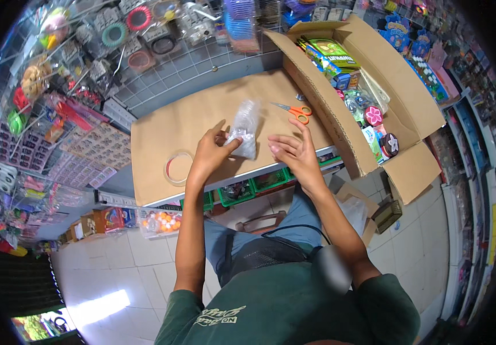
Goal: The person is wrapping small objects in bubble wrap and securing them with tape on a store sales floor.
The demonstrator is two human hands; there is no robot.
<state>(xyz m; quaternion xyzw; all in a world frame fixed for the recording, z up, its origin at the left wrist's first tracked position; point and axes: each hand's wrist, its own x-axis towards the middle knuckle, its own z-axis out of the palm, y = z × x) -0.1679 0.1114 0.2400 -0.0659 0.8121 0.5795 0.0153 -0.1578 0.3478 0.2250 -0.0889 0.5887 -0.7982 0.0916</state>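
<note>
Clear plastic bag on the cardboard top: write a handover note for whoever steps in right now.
Left hand: fingers pinch the lower edge of the clear plastic bag, which lies on the cardboard-covered table.
Right hand: open, empty, hovering just right of the bag, not touching it.
Orange-handled scissors lie beyond the right hand; a tape roll lies left of the left hand. An open cardboard box of small packaged goods stands at the right.
Done: bag is out on the table. Contents and whether it is sealed: cannot tell.
</note>
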